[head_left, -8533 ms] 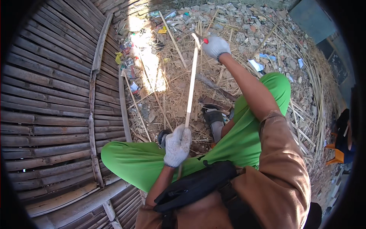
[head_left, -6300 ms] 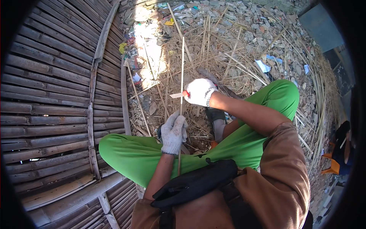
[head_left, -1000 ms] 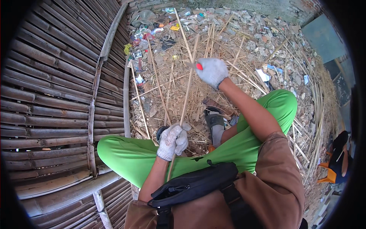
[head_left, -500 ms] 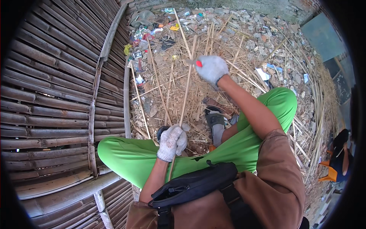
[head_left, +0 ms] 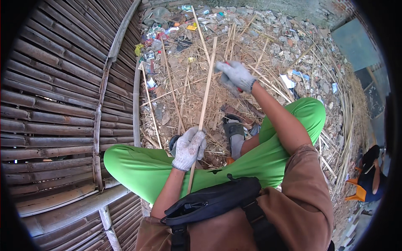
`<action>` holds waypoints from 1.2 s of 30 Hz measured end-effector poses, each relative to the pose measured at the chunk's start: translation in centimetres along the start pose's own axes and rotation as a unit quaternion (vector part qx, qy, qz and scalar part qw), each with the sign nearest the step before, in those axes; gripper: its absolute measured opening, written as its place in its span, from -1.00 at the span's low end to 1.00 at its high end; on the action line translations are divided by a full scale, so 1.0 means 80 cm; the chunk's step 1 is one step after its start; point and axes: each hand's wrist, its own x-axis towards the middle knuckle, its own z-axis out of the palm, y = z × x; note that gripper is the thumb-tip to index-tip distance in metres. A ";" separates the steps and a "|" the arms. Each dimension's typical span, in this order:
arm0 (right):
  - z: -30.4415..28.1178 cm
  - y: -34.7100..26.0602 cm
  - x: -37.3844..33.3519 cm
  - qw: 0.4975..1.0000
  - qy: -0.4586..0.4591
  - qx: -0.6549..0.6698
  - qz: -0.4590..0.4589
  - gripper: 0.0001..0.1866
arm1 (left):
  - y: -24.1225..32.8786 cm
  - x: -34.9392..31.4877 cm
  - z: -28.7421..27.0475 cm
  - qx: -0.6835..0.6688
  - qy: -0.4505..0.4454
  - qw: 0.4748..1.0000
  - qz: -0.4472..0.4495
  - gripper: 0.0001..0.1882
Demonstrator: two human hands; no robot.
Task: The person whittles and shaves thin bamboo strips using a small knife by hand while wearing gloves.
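Observation:
My left hand [head_left: 189, 149], in a soiled white knit glove, is closed around a long, pale bamboo strip [head_left: 207, 88]. The strip slants up and slightly right, away from me, and its lower end reaches back toward my waist. Just right of its upper part is my right hand [head_left: 238, 76], gloved too and closed on a red-handled knife [head_left: 227, 62]. Only bits of red show between the fingers, and the blade is hard to make out through blur. Whether the knife touches the strip I cannot tell.
A bamboo slat wall [head_left: 58, 100] runs along the left. Other bamboo strips [head_left: 171, 79] lie over shavings and rubble ahead. Coloured litter [head_left: 161, 35] gathers at the far left. A black waist bag [head_left: 213, 198] crosses my lap. At far right, a person sits on an orange stool [head_left: 356, 191].
My right hand has moved slightly right and down from the strip, turning so that the knife blade no longer shows clearly. My left hand has shifted slightly up, still holding the strip.

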 end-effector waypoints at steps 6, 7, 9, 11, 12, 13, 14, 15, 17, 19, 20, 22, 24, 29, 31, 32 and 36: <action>0.040 -0.007 -0.025 0.981 -0.158 0.108 0.033 -0.51 | -0.004 0.000 0.003 0.004 -0.004 1.000 0.010 -0.70; 0.032 -0.022 -0.026 0.981 -0.159 0.107 0.032 -0.51 | -0.001 -0.004 0.002 -0.001 -0.011 1.000 0.010 -0.70; 0.011 -0.048 -0.022 0.987 -0.087 0.135 0.031 -0.52 | 0.000 -0.008 -0.002 -0.008 -0.021 1.000 0.007 -0.70; -0.025 -0.055 -0.009 0.989 -0.045 0.141 0.004 -0.53 | 0.001 -0.011 -0.003 0.006 -0.061 0.998 0.007 -0.70; -0.037 -0.061 -0.005 0.989 -0.028 0.145 0.001 -0.54 | -0.002 -0.013 -0.007 -0.003 -0.072 0.997 0.008 -0.71; -0.053 -0.061 -0.002 0.989 -0.007 0.146 0.000 -0.55 | -0.002 -0.013 -0.006 -0.006 -0.075 0.997 0.008 -0.71; -0.065 -0.052 0.005 0.990 -0.006 0.144 0.002 -0.55 | -0.003 -0.013 -0.005 0.006 -0.085 0.996 0.009 -0.72; -0.075 -0.040 0.014 0.983 0.013 0.184 -0.003 -0.56 | -0.003 -0.014 -0.004 0.019 -0.094 0.995 0.009 -0.72; -0.086 -0.020 0.028 0.974 0.028 0.223 -0.007 -0.57 | 0.001 -0.016 -0.002 0.022 -0.100 0.995 0.002 -0.71; -0.095 0.000 0.039 0.950 0.044 0.308 -0.023 -0.59 | 0.000 -0.016 -0.001 0.028 -0.107 0.994 -0.007 -0.70; -0.108 0.013 0.048 0.949 0.045 0.310 -0.018 -0.60 | -0.002 -0.015 0.000 0.030 -0.112 0.993 -0.006 -0.70; -0.111 0.031 0.060 0.958 0.096 0.269 -0.017 -0.58 | -0.005 -0.012 0.000 0.032 -0.116 0.993 -0.005 -0.70; -0.110 0.036 0.065 0.975 0.185 0.116 0.050 -0.49 | -0.009 -0.008 -0.002 0.031 -0.109 0.993 -0.012 -0.71; -0.034 0.041 0.023 0.995 0.071 -0.030 0.067 -0.41 | -0.013 0.002 -0.005 0.042 -0.066 0.996 -0.034 -0.70; -0.003 0.050 0.001 0.997 0.027 -0.007 0.076 -0.42 | -0.012 0.007 -0.001 0.053 -0.063 0.996 -0.036 -0.70; 0.013 0.052 -0.010 0.995 -0.016 0.034 0.092 -0.44 | -0.008 0.008 0.000 0.058 -0.065 0.995 -0.038 -0.70; 0.025 0.051 -0.011 0.989 -0.061 0.099 0.090 -0.50 | -0.015 0.009 -0.003 0.034 -0.070 0.996 -0.039 -0.70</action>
